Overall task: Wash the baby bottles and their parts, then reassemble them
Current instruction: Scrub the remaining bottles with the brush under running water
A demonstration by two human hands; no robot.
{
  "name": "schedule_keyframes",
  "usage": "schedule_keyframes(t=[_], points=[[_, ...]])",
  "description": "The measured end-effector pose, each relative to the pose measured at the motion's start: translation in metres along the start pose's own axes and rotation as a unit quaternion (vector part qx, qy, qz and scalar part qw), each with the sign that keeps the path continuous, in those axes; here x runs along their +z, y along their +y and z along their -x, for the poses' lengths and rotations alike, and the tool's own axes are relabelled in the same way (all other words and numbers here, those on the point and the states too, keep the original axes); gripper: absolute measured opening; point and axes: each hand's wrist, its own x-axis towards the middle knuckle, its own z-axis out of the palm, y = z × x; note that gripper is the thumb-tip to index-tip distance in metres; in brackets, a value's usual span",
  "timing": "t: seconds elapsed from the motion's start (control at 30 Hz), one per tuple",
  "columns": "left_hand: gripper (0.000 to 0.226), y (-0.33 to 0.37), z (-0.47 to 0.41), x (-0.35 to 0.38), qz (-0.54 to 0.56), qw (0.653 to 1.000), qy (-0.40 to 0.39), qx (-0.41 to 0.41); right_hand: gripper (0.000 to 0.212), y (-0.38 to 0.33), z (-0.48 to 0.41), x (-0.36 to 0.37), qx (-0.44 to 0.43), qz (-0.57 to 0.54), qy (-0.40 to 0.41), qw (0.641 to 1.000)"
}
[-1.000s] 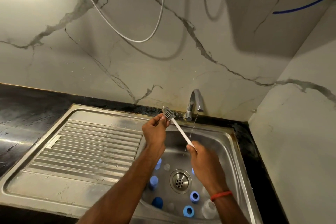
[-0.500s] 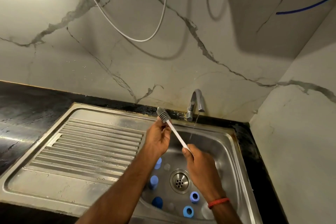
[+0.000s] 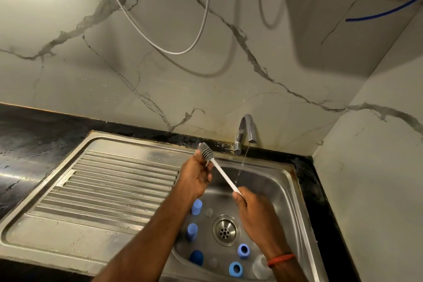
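Steel sink filled the lower frame, with its round, holed drain set in the basin floor. Both forearms reached over the basin, one on each side of the drain, and a red thread circled the right wrist.

The left hand hung beyond the drain and to its left. Its back faced the camera and its fingers curled round the lower bristles of the brush. The right hand sat just right of the drain, knuckles up, with fingers and thumb wrapped tight round the near end of the handle.

The brush slanted between the two hands, beyond the drain. Its grey ribbed head pointed up and left, and its thin white handle ran down to the right.

The tap stood at the wall behind the drain. A thin thread of water fell from it close to the handle; whether the two touched could not be told.

Bottle parts lay round the drain. A clear bottle, partly hidden by the right wrist, lay nearer than the drain on its right. Two pale blue caps stood upright left of the drain, and a dark cap sat nearer and left. Two blue rings lay nearer and right, their holes facing up. Two small clear bits lay left of the drain, too faint to make out.
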Motion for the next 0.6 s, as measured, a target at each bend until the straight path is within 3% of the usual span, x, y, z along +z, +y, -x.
schedule_keyframes(t=[0.1,0.3,0.5,0.6], points=[[0.026,-0.008,0.001,0.005,-0.089,0.996,-0.005,0.028,0.024,-0.006,-0.008,0.0,-0.002,0.001,0.031,1.0],[0.022,0.012,0.0,0.007,-0.038,0.999,0.036,0.011,0.027,-0.001,0.004,0.002,0.009,-0.031,-0.026,0.999],[0.023,-0.009,0.006,0.016,-0.087,0.996,-0.007,0.007,0.026,-0.011,-0.014,0.0,0.025,-0.04,0.03,0.998],[0.022,-0.003,0.006,0.016,-0.055,0.998,0.011,-0.01,0.025,-0.004,-0.009,0.001,0.018,-0.056,0.005,0.998]])
